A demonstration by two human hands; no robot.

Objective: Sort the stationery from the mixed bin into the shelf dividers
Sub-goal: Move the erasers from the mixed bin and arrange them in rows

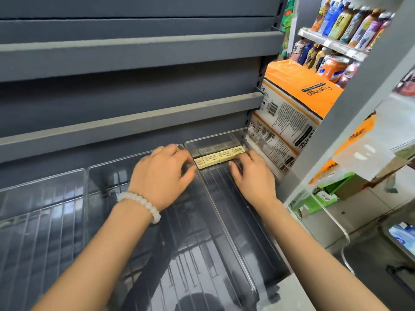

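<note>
Fingertips of the left hand [165, 169] tucked behind the clear tray wall, right hand [251, 173] fingers covering part of the eraser row [219, 157], tiny eraser print too small to read, both arms cut off at the bottom edge, drink bottles [350, 23] cut off at the top.

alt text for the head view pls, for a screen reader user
Both hands, left hand and right hand, touch a row of small yellow erasers at the back of the rightmost clear divider tray on a grey shelf. Orange-and-white packs stand right of it; the neighbouring clear trays hold nothing visible.
</note>
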